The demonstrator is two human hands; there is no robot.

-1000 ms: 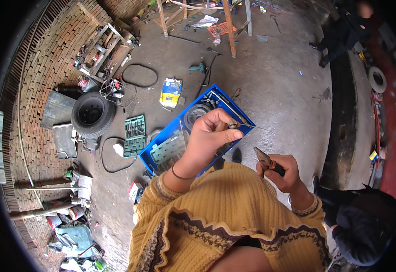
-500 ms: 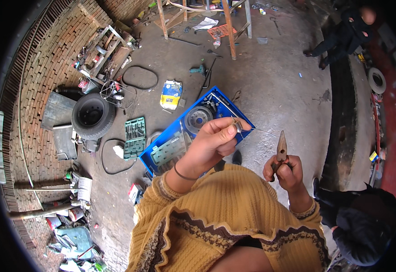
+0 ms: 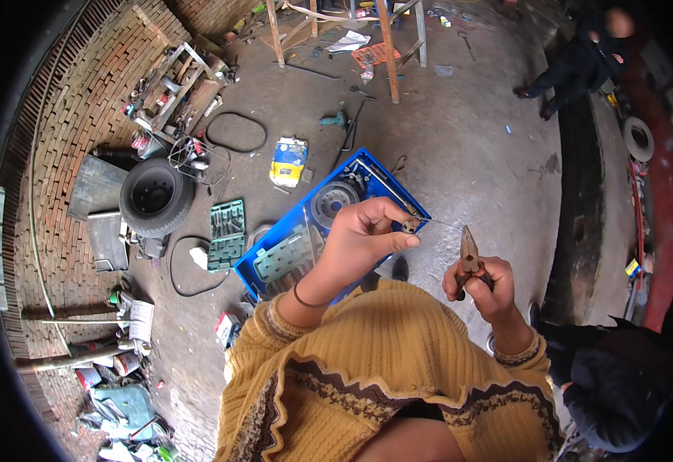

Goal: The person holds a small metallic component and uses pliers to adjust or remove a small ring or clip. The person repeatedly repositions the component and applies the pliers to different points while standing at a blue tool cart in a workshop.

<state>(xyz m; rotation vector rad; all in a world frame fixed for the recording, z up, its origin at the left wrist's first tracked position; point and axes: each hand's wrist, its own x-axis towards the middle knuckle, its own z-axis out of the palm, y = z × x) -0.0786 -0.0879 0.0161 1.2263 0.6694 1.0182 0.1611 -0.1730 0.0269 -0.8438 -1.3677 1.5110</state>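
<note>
My left hand (image 3: 361, 235) pinches a small round metal part (image 3: 410, 225) between thumb and forefinger. From that part a thin stiff wire (image 3: 446, 225) runs out to the right. My right hand (image 3: 484, 288) is closed around the handles of long-nose pliers (image 3: 469, 252), worn and rusty, pointing upward. Their tip meets the wire's far end; whether the jaws grip it is too small to tell. Below both hands lies a blue tray (image 3: 287, 224) with a round metal wheel part (image 3: 335, 203), a green plastic case and metal rods in it.
An open green socket case (image 3: 227, 235), a blue-yellow bag (image 3: 288, 162) and a teal power drill (image 3: 334, 120) lie on the floor. A tyre (image 3: 156, 197) stands left by the brick wall. One person (image 3: 592, 65) stands far right; another (image 3: 621, 377) is close at my right.
The pliers have moved slightly left and up to the wire's end. My left thumb and forefinger have shifted on the metal part, which sits a little lower.
</note>
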